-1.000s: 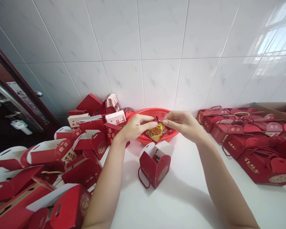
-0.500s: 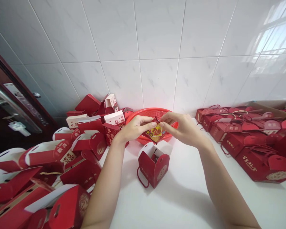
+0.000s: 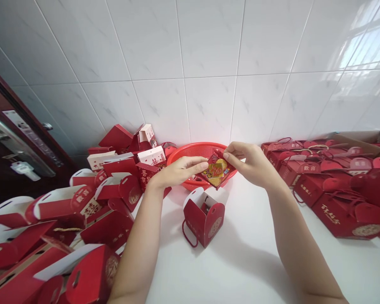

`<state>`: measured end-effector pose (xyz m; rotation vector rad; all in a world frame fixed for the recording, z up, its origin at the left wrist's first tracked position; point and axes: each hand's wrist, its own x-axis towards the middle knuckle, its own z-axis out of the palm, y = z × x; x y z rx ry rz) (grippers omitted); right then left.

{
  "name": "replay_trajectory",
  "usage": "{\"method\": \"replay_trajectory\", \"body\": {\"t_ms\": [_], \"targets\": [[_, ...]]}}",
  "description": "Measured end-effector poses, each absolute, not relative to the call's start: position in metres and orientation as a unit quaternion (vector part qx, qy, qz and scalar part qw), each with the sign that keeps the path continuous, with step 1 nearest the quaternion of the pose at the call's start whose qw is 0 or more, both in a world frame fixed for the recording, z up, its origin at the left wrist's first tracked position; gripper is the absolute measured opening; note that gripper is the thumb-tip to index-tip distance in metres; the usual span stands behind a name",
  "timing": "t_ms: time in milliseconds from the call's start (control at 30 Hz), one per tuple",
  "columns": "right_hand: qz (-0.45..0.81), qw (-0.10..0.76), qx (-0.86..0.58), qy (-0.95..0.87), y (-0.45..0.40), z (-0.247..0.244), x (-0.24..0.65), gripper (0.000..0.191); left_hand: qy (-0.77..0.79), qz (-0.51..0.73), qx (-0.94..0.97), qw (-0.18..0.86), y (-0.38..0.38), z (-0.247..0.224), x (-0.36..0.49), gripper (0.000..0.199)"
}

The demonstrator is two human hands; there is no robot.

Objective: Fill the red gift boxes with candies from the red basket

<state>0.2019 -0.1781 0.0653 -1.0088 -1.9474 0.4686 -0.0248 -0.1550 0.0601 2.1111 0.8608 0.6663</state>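
Between my hands a small red and gold packet (image 3: 216, 170) is held over the front of a red plastic basket (image 3: 193, 147). My left hand (image 3: 181, 169) pinches its left edge, and my right hand (image 3: 248, 162) grips its upper right corner. Just in front of the basket, an open red box (image 3: 204, 217) with white inner flaps stands on the white table (image 3: 240, 266). Its cord handle hangs down on the left side. Something dark lies inside the box, too small to make out.
Many open red boxes (image 3: 63, 202) crowd the left side. Rows of red boxes with cords (image 3: 338, 215) stand at the right, a cardboard carton (image 3: 354, 137) behind them. A tiled wall (image 3: 209, 101) rises behind the table; a door with keys (image 3: 25, 169) is far left.
My right hand has moved slightly right and up. The packet now shows spread out between both hands, where before the fingers were close together over it.
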Motion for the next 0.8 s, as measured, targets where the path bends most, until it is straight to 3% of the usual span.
{"method": "replay_trajectory", "body": {"t_ms": [200,500,800], "targets": [[0.132,0.358,-0.497,-0.779,-0.178,0.066,0.204,0.018,0.425,0.038,0.852,0.303,-0.155,0.062,-0.03,0.031],[0.116,0.217,-0.481,-0.842,-0.185,0.054,0.177,0.022,0.532,0.018,0.791,0.303,-0.165,0.062,-0.028,0.012],[0.134,0.105,-0.427,-0.888,-0.182,0.039,0.156,0.025,0.493,-0.053,0.814,0.302,-0.161,0.065,-0.033,0.022]]}}
